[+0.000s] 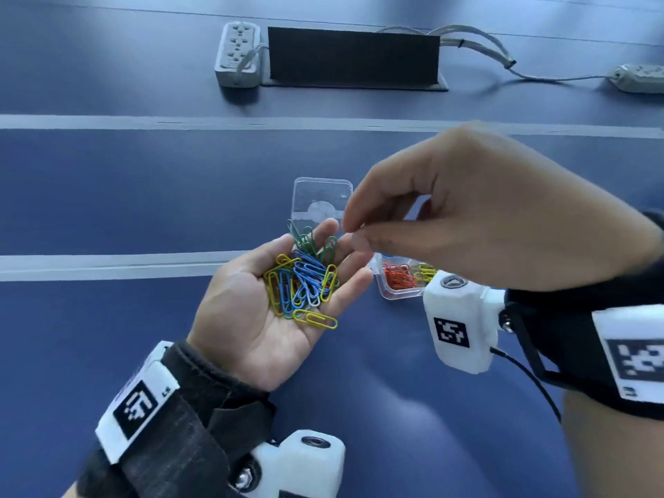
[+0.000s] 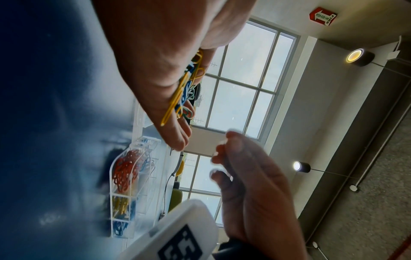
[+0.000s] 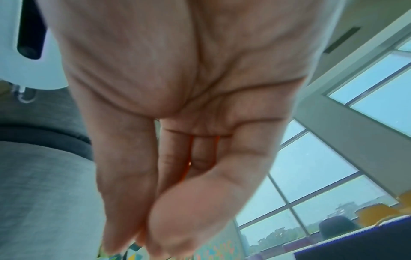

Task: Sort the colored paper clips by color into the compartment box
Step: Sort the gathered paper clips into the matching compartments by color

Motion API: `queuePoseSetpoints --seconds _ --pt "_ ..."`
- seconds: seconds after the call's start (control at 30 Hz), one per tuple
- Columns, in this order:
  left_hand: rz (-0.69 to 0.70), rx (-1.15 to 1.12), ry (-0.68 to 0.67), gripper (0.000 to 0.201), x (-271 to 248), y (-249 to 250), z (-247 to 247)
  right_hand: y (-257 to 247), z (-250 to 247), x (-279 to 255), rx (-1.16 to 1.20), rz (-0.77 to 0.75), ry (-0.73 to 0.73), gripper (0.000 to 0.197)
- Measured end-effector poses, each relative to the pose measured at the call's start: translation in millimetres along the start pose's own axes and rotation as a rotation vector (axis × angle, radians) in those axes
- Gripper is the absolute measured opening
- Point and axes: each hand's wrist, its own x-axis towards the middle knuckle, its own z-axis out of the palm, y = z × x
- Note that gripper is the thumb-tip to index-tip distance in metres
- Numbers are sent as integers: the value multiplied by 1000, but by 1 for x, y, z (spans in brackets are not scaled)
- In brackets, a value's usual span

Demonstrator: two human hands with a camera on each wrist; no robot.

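Observation:
My left hand (image 1: 251, 318) lies palm up above the table, carrying a loose pile of paper clips (image 1: 303, 282) in yellow, blue and green. My right hand (image 1: 354, 235) hovers just over the left fingertips, thumb and fingers drawn together; no clip shows between them. In the right wrist view the right hand's fingertips (image 3: 124, 234) press against the thumb. The clear compartment box (image 1: 399, 294) stands on the table behind the hands, lid (image 1: 319, 199) raised. The left wrist view shows separate compartments of red clips (image 2: 124, 170), yellow clips (image 2: 120, 204) and blue clips (image 2: 120, 227).
The blue table (image 1: 107, 195) carries two pale grey stripes. At the far edge are a white power strip (image 1: 237, 53), a black upright panel (image 1: 354, 55), grey cables (image 1: 478, 41) and a second power strip (image 1: 639, 79).

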Motion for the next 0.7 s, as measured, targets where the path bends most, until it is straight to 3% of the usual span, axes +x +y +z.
queuePoseSetpoints --seconds 0.17,0.37,0.5,0.7 --pt "32 16 -68 45 -5 1 9 -10 33 13 -128 -63 -38 14" --pt "-37 -118 -34 38 -8 -1 13 -13 48 18 -270 15 -44 19" --pt "-2 -40 -19 26 -7 -2 13 -16 48 18 -266 30 -39 20" --pt "0 -40 -138 33 -7 -6 12 -13 44 17 -146 66 -48 23"
